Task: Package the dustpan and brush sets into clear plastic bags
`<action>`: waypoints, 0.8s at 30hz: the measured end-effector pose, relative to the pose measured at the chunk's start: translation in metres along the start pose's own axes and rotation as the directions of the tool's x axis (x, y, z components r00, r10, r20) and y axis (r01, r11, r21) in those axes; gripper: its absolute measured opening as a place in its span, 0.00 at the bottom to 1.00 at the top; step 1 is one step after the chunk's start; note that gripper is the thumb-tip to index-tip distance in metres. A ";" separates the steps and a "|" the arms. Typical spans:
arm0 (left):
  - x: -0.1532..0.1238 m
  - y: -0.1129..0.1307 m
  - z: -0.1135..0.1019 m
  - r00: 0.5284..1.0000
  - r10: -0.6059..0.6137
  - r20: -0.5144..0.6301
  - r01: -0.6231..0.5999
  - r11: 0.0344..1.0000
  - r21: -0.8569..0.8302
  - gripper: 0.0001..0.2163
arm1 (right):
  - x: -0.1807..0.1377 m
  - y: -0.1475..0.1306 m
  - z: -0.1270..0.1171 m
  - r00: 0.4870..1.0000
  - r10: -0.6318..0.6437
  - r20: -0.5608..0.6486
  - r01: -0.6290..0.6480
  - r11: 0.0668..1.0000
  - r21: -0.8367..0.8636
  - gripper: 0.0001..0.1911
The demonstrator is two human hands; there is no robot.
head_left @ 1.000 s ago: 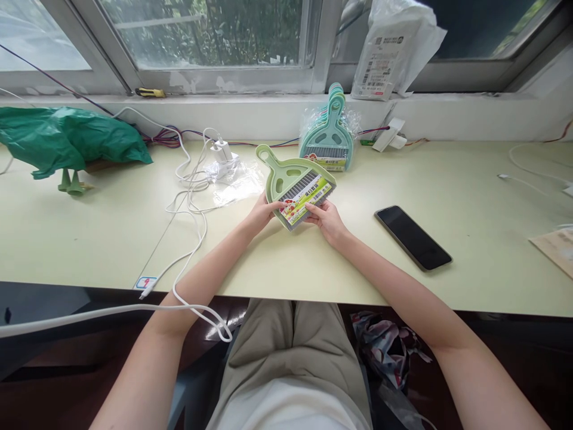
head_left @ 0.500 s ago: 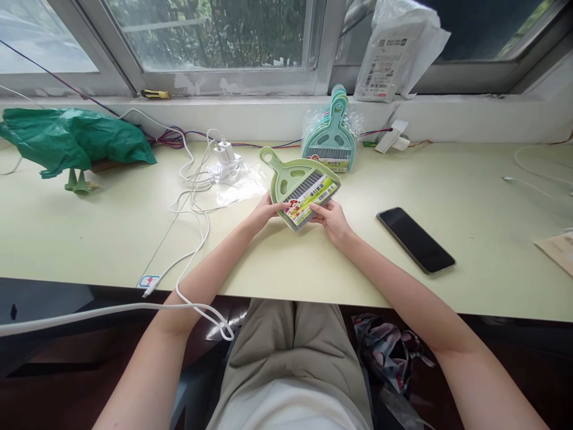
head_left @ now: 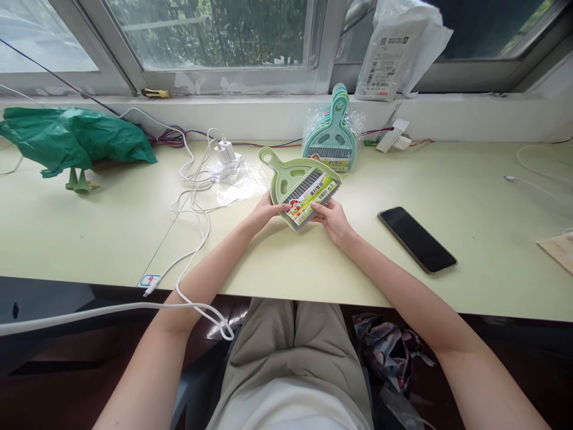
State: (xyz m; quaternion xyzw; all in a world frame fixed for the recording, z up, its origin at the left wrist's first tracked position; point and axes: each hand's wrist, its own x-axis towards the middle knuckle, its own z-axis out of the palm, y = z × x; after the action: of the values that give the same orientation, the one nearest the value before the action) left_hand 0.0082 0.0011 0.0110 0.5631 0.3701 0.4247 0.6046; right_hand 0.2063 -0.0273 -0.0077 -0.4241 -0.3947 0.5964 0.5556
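Observation:
Between my hands is a light green dustpan (head_left: 294,169) with a small grey-bristled brush nested in it and a printed label (head_left: 312,198) across the front. It is tilted, its looped handle pointing up and to the left. My left hand (head_left: 265,213) is closed on its lower left edge, thumb over the front. On the lower right edge, my right hand (head_left: 332,219) grips it with the thumb on the label; its other fingers are partly hidden behind. Just beyond stands a stack of similar teal dustpan sets (head_left: 332,134) in clear wrap.
A black phone (head_left: 417,239) lies to the right on the pale table (head_left: 286,269). White cables (head_left: 193,197), a charger (head_left: 225,151) and clear plastic are left of my hands. A green bag (head_left: 76,137) sits far left. On the sill are a yellow cutter (head_left: 155,93) and a white package (head_left: 385,57).

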 end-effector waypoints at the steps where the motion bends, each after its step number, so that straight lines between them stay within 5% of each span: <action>1: 0.000 0.000 0.000 1.000 0.002 -0.001 -0.002 1.000 0.003 0.32 | 0.000 -0.001 0.000 1.000 0.000 0.000 0.000 1.000 -0.003 0.14; 24: -0.004 0.005 -0.001 0.999 -0.016 0.038 0.012 0.995 0.100 0.31 | -0.001 -0.001 -0.001 0.999 -0.039 -0.006 0.039 0.998 -0.050 0.19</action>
State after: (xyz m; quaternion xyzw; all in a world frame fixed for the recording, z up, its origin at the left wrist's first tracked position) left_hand 0.0050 -0.0019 0.0154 0.5981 0.3828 0.3905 0.5859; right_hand 0.2078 -0.0284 -0.0066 -0.4322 -0.4157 0.5737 0.5579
